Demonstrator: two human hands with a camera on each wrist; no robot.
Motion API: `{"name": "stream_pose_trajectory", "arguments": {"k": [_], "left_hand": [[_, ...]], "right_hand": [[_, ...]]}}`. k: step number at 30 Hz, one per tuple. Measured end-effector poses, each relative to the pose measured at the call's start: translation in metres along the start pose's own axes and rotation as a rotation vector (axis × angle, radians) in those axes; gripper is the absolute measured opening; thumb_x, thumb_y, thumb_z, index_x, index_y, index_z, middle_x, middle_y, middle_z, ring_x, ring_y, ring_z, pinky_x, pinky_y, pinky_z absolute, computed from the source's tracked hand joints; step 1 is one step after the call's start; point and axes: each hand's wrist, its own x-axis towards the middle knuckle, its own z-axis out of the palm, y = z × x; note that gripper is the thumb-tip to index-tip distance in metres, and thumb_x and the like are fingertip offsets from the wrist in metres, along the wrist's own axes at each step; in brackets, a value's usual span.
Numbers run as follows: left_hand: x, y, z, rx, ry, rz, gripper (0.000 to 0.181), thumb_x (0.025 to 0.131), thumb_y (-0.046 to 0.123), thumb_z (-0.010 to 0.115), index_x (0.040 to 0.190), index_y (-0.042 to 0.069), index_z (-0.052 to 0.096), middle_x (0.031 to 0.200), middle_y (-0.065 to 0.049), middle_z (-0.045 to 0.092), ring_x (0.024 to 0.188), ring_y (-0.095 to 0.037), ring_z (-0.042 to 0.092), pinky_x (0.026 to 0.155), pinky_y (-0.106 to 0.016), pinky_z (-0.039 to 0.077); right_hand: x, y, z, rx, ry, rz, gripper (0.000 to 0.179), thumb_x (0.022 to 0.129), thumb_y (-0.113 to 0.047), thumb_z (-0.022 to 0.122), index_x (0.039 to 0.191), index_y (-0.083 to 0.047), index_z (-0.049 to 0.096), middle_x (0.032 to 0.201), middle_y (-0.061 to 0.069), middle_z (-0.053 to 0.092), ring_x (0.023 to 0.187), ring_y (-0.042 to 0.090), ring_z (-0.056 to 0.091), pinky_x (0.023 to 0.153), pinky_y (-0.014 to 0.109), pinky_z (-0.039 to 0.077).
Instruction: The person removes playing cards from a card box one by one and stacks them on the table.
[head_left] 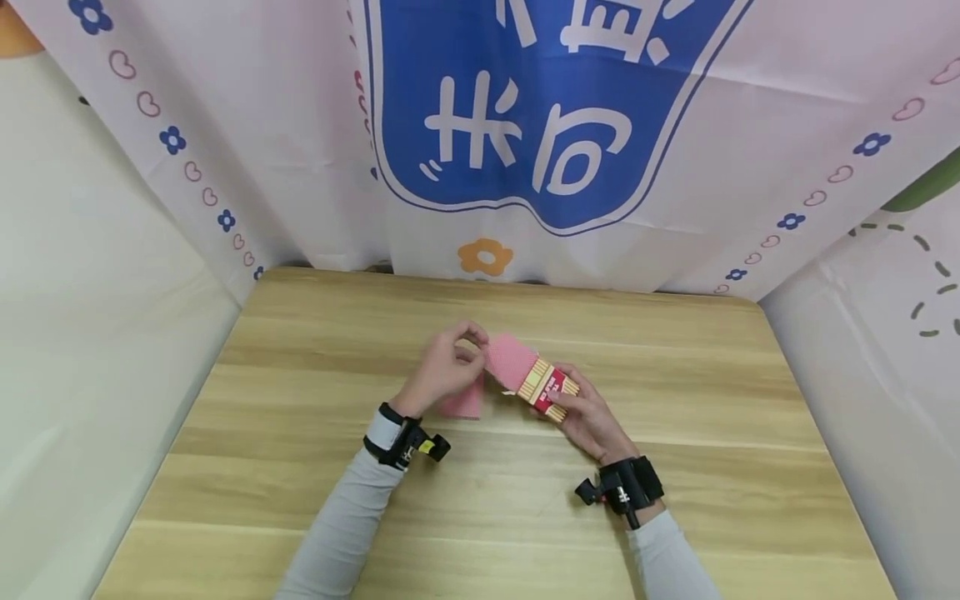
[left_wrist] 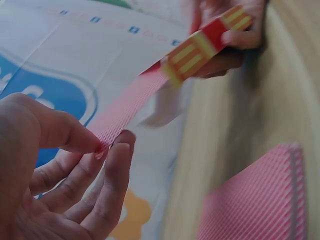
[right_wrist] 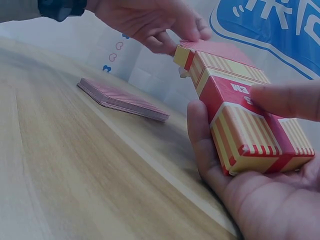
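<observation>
In the head view, the box (head_left: 551, 393), red with yellow stripes, is held above the table (head_left: 487, 525), near the middle of its width. The right hand (head_left: 592, 421) lies at 4 o'clock of the box and grips it; its thumb presses on the printed face, and in the right wrist view its other visible finger supports the side. Pink cards (head_left: 512, 361) stick out from the box toward 10 o'clock; how many, I cannot tell.

The left hand (head_left: 444, 371) is at 9 o'clock of these cards. In the left wrist view its thumb and a finger pinch their free end, while the other fingers are bent and a little apart. At 5 o'clock of this hand, a pink stack (head_left: 463, 404) lies flat on the table, apart from the box. The right wrist view shows a flap (right_wrist: 183, 57) at the box's mouth, standing open.

Each wrist wears a black strap. Behind the table, at 12 o'clock, hangs a cloth (head_left: 262, 108) with a blue sign (head_left: 495, 179).
</observation>
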Motion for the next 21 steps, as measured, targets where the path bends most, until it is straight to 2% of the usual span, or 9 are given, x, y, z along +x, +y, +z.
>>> {"name": "stream_pose_trajectory", "arguments": {"k": [4,8,11,14,18,21], "left_hand": [[0.002,-0.002,-0.018,-0.016,0.065,-0.011,0.021,0.094,-0.004,0.065,0.115,0.002,0.066,0.118,-0.017,0.067,0.094,-0.029,0.074,0.078,-0.030,0.063],[0.001,-0.007,-0.033,-0.009,0.089,-0.036,0.022,0.100,0.001,0.065,0.121,0.003,0.070,0.122,-0.017,0.068,0.096,-0.029,0.073,0.079,-0.028,0.060],[0.000,-0.013,-0.041,-0.020,0.074,-0.078,0.023,0.104,0.007,0.067,0.126,0.005,0.071,0.123,-0.017,0.068,0.098,-0.029,0.076,0.079,-0.032,0.062],[0.000,-0.019,-0.048,-0.024,0.047,-0.120,0.025,0.103,0.009,0.070,0.128,0.004,0.071,0.125,-0.018,0.070,0.106,-0.031,0.076,0.085,-0.039,0.064],[0.003,-0.026,-0.052,0.009,0.007,-0.157,0.025,0.103,0.011,0.072,0.125,0.001,0.072,0.127,-0.019,0.072,0.116,-0.035,0.073,0.096,-0.042,0.062],[0.004,-0.030,-0.054,0.056,-0.024,-0.183,0.022,0.104,0.016,0.071,0.123,0.005,0.074,0.127,-0.017,0.071,0.120,-0.036,0.071,0.101,-0.046,0.060]], "right_hand": [[0.000,-0.002,0.000,0.000,0.006,0.005,0.050,0.107,0.007,0.049,0.152,-0.013,0.039,0.157,0.017,0.037,0.132,0.028,0.061,0.104,0.042,0.058],[0.000,-0.002,-0.001,-0.002,0.016,0.006,0.047,0.108,0.007,0.046,0.150,-0.013,0.041,0.156,0.017,0.039,0.130,0.027,0.063,0.102,0.041,0.059],[-0.002,0.000,-0.002,0.000,0.017,0.000,0.047,0.108,0.008,0.045,0.150,-0.013,0.041,0.154,0.016,0.041,0.128,0.026,0.063,0.100,0.041,0.060],[-0.002,0.000,-0.002,0.008,0.018,0.001,0.048,0.108,0.008,0.046,0.149,-0.015,0.042,0.154,0.016,0.041,0.127,0.026,0.064,0.100,0.040,0.060],[-0.002,0.000,-0.002,0.005,0.013,-0.005,0.049,0.107,0.008,0.047,0.150,-0.015,0.042,0.154,0.016,0.041,0.127,0.026,0.064,0.101,0.040,0.060],[0.000,0.000,-0.002,0.003,0.006,-0.014,0.049,0.107,0.008,0.047,0.151,-0.014,0.041,0.154,0.016,0.041,0.127,0.026,0.064,0.101,0.039,0.060]]}}
